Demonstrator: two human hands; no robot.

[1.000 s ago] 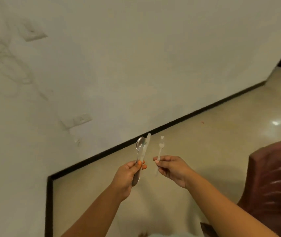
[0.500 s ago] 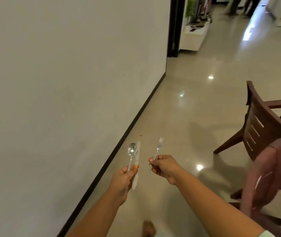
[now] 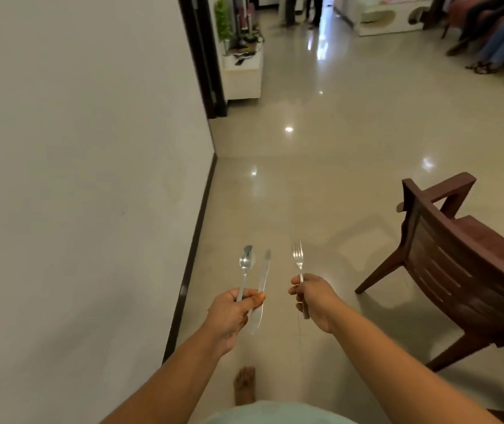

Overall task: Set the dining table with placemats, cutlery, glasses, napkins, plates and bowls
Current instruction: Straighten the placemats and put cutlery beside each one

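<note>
My left hand (image 3: pixel 232 310) grips a metal spoon (image 3: pixel 246 264) and a table knife (image 3: pixel 261 289) side by side, both pointing up and away from me. My right hand (image 3: pixel 312 296) holds a metal fork (image 3: pixel 298 258) by its handle, tines up. Both hands are stretched out in front of me over the glossy floor, a short gap between them. No dining table, placemats, plates or glasses are in view.
A plain wall (image 3: pixel 76 179) with a dark skirting runs along my left. A brown wooden chair (image 3: pixel 459 261) stands at the right. Ahead lie a dark door frame (image 3: pixel 204 56), a white cabinet (image 3: pixel 243 71) with plants, and people's legs far off. My bare foot (image 3: pixel 244 385) shows below.
The view has swung right, from the wall and floor corner to looking down the hallway. Both hands keep the same cutlery, and the chair now sits further right.
</note>
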